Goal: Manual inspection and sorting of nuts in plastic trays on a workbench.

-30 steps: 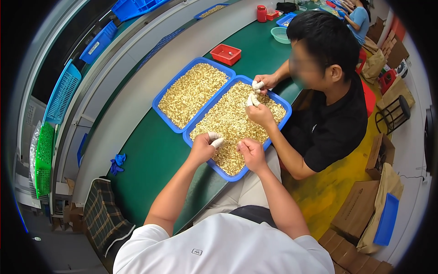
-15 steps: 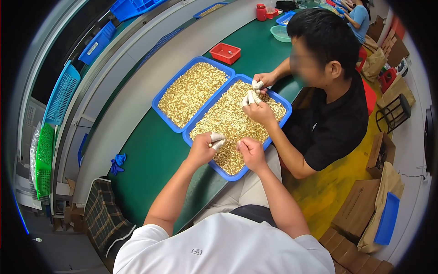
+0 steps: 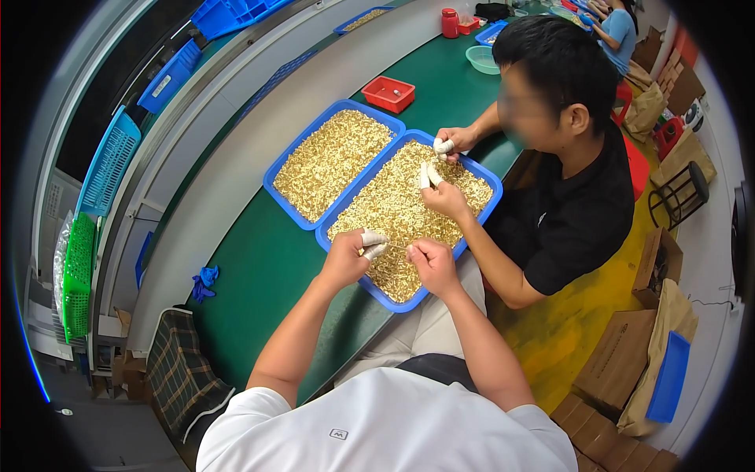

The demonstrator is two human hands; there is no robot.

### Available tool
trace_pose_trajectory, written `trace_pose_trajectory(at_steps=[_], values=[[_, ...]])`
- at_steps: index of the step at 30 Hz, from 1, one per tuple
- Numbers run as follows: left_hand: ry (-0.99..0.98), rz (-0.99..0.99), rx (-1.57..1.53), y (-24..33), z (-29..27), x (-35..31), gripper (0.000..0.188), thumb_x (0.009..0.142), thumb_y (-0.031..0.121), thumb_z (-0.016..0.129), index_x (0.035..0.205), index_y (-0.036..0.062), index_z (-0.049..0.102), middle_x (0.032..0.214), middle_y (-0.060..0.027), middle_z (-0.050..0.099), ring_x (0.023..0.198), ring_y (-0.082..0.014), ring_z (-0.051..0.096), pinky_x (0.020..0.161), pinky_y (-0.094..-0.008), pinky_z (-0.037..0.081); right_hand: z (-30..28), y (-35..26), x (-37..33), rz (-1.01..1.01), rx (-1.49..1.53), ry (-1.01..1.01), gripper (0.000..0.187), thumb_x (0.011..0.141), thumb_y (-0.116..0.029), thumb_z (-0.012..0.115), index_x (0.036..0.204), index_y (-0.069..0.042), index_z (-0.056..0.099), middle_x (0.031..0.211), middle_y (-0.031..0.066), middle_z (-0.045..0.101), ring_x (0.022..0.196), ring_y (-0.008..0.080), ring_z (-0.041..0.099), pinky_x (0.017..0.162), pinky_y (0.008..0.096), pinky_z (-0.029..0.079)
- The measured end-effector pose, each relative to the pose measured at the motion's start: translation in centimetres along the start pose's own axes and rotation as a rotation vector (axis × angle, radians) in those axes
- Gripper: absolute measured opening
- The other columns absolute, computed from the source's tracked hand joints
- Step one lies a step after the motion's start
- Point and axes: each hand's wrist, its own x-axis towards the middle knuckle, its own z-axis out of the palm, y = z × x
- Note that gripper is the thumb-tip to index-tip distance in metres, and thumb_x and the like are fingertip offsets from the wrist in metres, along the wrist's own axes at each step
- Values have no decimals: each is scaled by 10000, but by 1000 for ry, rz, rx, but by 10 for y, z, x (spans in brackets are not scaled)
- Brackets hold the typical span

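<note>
Both our hands, left hand (image 3: 346, 258) and right hand (image 3: 431, 263), close together over near blue tray (image 3: 358, 277), fingers curled, perhaps pinching small brass pieces (image 3: 393, 212); we pick lightly, few at once.

Both my bare forearms rise from the lower edge and converge ahead of my chest, elbows bent. My left hand (image 3: 346, 258) sits curled, knuckles up, with its thumb and forefinger capped in white finger cots (image 3: 373, 243) and pinched towards each other. My right hand (image 3: 431, 263) is just beside it, closed into a loose fist with the fingers tucked under. The two hands nearly touch, wrists angled slightly inward.
</note>
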Motion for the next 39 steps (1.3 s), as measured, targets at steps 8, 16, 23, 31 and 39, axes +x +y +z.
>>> trace_pose_trajectory(at_steps=[8,16,23,31,39], values=[[-67,276,338,-8,-12,3,172,840,44,739,1008,82,753,789,-122,658,719,-308,635,666,-381,509,1,8,1,-34,-58,-55,256,921,-100,615,704,17,544,629,148,534,568,286,534,551,389,412],[-200,-15,-18,-7,-15,4,137,844,83,765,976,50,748,822,-130,704,716,-230,675,657,-340,514,3,6,0,-48,-23,-41,224,910,-93,632,723,16,577,644,142,546,582,288,548,554,387,415],[-325,-77,-44,-1,-13,1,123,901,111,732,1001,41,746,846,-103,726,733,-164,660,669,-320,511,4,-9,1,-38,-43,-28,116,880,-65,667,798,15,646,710,131,610,622,272,592,587,361,457],[-73,-67,-156,-7,2,-2,215,920,111,705,1124,61,747,852,-89,735,707,-129,630,646,-295,495,2,0,2,-3,-49,5,87,877,-68,682,834,5,665,728,104,631,657,233,602,609,349,465],[-47,-77,-47,-4,-6,-4,215,885,70,738,1099,69,756,893,-92,725,775,-146,652,705,-290,510,3,1,1,2,3,47,113,890,-89,686,836,6,658,730,107,628,660,225,599,621,340,466]])
